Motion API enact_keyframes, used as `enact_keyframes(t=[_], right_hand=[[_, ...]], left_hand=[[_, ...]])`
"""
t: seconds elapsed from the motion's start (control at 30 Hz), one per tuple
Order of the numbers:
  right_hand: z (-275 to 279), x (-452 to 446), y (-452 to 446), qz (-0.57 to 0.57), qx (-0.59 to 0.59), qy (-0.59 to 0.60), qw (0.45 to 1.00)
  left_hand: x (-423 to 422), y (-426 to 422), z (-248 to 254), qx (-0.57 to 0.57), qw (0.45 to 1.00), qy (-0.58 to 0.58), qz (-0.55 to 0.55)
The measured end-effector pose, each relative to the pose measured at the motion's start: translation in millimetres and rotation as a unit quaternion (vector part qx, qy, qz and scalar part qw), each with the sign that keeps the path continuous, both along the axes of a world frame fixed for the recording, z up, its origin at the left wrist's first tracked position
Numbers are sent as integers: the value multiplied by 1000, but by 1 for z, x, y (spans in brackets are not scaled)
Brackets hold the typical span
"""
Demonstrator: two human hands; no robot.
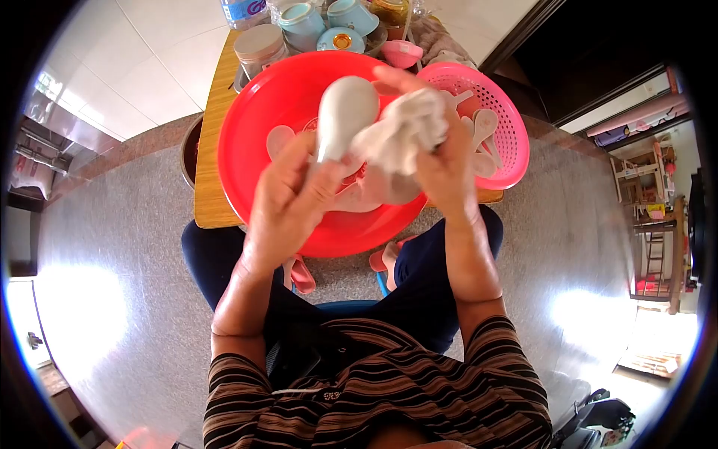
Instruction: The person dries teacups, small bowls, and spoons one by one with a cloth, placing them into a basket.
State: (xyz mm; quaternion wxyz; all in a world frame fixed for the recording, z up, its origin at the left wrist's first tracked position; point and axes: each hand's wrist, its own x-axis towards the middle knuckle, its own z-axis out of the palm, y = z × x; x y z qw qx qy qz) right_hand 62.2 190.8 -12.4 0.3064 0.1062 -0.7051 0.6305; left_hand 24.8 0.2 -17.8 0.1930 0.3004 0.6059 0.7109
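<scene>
Spoon (348, 112), wooden table (212, 200), grey floor (134, 217)

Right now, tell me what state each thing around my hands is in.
Left hand: closed around a spoon's handle.
Spoon: held up over the basin, blurred.
Right hand: gripping a cloth.
Cloth: bunched up.
Basin: holding more spoons.
Colander: holding spoons too.
Jar: lid on.
</scene>
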Motion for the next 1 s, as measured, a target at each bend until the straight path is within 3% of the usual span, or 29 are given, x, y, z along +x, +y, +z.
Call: enact_keyframes(t=[0.07, 0.13, 0.2, 0.23, 0.3, 0.47, 0.53, 0.6, 0.67, 0.73, 0.77, 0.83, 0.87, 1.0], right_hand=[[2, -3, -7, -38, 193, 15, 980], [-2, -3, -8, -42, 182, -11, 982], [3, 4, -7, 22, 53, -130, 990], [3, 4, -5, 22, 53, -130, 990], [3, 6, -1, 39, -128, -155, 979], [-9, 0, 2, 92, -126, -137, 978], [-5, -1, -7, 116, -142, -118, 976], [7, 4, -15, 25, 62, -115, 991], [6, 4, -14, 8, 72, -107, 992], [4, 4, -8, 64, 6, -130, 990], [3, 5, -9, 66, 7, -130, 989], [1, 8, -10, 31, -132, -114, 984], [-2, 9, -6, 32, -132, -114, 984], [0, 9, -5, -32, -158, -208, 965]], left_hand=[[2, 5, -20, -50, 987, 145, 39], [9, 0, -4, -181, 959, 212, 48], [10, -2, 7, -192, 960, 200, 31], [11, -2, 10, -203, 961, 189, 13], [12, -1, 13, -169, 968, 184, 4], [8, 0, -3, -93, 985, 145, -10], [7, 2, -4, -91, 989, 106, 44], [13, 5, 1, -70, 986, 128, 82], [13, 4, 2, -125, 956, 245, 100], [13, 4, 2, -157, 940, 288, 92], [13, 4, 2, -189, 921, 330, 83], [14, 3, 4, -186, 921, 334, 72], [15, 2, 5, -184, 921, 339, 57], [12, -2, 9, -118, 971, 205, 0]])
